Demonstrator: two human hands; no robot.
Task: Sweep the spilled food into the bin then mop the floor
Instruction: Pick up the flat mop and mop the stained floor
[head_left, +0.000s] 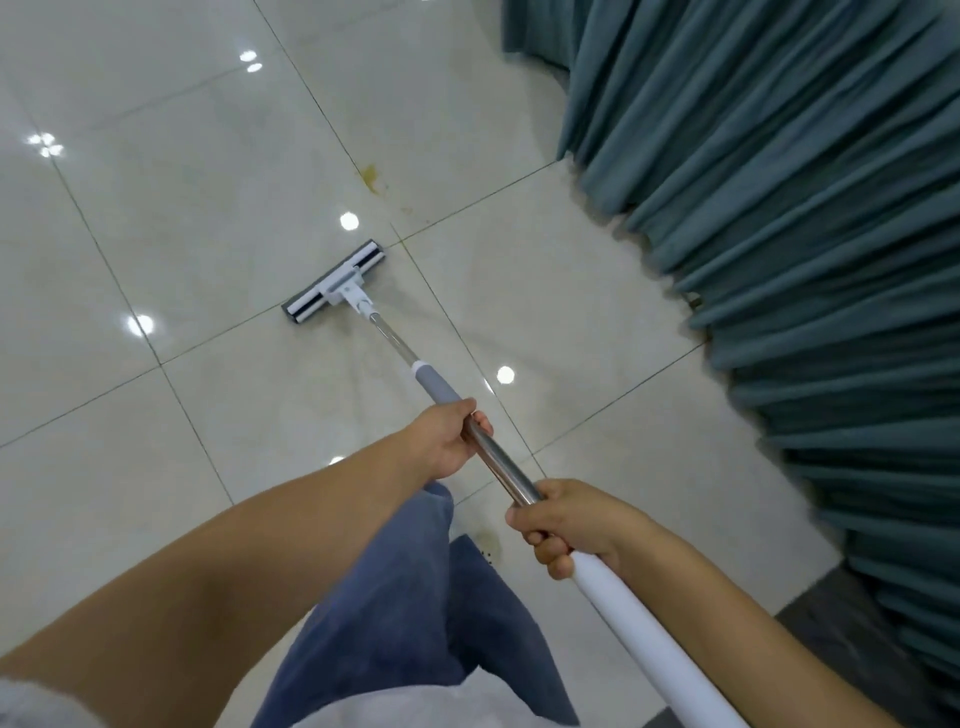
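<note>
A flat mop lies with its grey and white head (336, 281) on the glossy cream floor tiles (182, 208). Its metal pole (498, 462) runs back toward me. My left hand (452, 441) grips the pole just below the grey sleeve. My right hand (566, 525) grips it lower down, where the metal meets the white handle (639, 634). A yellowish-brown stain (371, 176) marks the tile beyond the mop head, and a fainter stain with dark specks (488, 545) shows on the floor by my leg.
Teal pleated curtains (805, 234) hang along the whole right side, down to the floor. A dark floor strip (831, 623) lies at the bottom right. My blue trouser leg (415, 597) fills the lower middle. Ceiling lights reflect off the tiles.
</note>
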